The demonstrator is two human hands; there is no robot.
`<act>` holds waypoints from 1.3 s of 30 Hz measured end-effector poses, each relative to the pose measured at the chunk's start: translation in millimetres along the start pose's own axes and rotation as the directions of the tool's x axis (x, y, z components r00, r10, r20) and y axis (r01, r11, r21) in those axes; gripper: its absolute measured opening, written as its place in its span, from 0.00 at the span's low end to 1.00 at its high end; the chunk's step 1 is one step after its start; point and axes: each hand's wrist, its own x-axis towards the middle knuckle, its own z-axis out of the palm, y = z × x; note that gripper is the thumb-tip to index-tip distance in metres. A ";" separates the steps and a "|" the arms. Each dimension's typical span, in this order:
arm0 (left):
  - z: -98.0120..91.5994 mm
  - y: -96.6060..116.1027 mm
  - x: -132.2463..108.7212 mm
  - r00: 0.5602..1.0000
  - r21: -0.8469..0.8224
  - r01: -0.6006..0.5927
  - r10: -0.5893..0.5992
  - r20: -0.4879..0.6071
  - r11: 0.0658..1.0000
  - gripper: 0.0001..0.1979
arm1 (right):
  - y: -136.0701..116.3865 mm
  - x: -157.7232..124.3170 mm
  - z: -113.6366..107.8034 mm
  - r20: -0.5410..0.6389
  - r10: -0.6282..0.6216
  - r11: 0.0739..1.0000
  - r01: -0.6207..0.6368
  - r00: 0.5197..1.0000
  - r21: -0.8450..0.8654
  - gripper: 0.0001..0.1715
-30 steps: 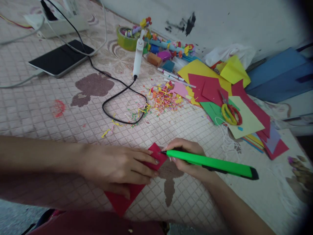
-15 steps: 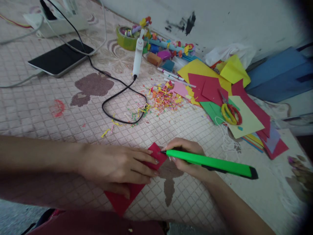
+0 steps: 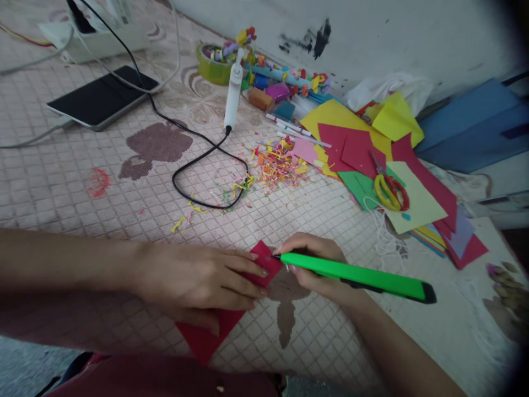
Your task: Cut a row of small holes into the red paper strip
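A strip of red paper or foam sheet (image 3: 223,332) lies slantwise on the tablecloth near the front edge. My left hand (image 3: 202,278) rests flat across it, fingers stretched out, covering its middle. Gripped in my right hand (image 3: 316,248) is a long green utility knife (image 3: 351,272) with a black end cap. Its dark, thin tip touches the upper end of the red strip, just beyond my left fingertips. My right thumb and fingers are closed around the front of the knife, partly hidden behind it.
Colourful paper scraps (image 3: 281,165) lie beyond my hands, near a white glue gun (image 3: 233,96) with a looping black cord. Scissors (image 3: 390,192) rest on coloured sheets (image 3: 351,149) at the right. A tablet (image 3: 101,99) and a power strip (image 3: 103,41) occupy the far left.
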 end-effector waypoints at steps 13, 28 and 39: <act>6.0 3.1 1.5 1.000 0.104 0.002 0.001 -0.028 0.995 0.17 | 7.2 -2.5 1.8 -0.013 -0.027 0.998 0.027 1.000 0.054 0.16; 6.3 1.6 0.8 0.999 0.098 -0.013 0.017 -0.038 0.995 0.18 | 7.1 -4.0 0.1 0.034 -0.005 0.997 0.002 0.999 0.077 0.21; 6.6 2.8 0.9 0.997 0.016 0.023 -0.022 -0.071 1.000 0.20 | 11.1 -6.5 -0.4 0.062 0.010 0.994 -0.016 0.998 0.105 0.22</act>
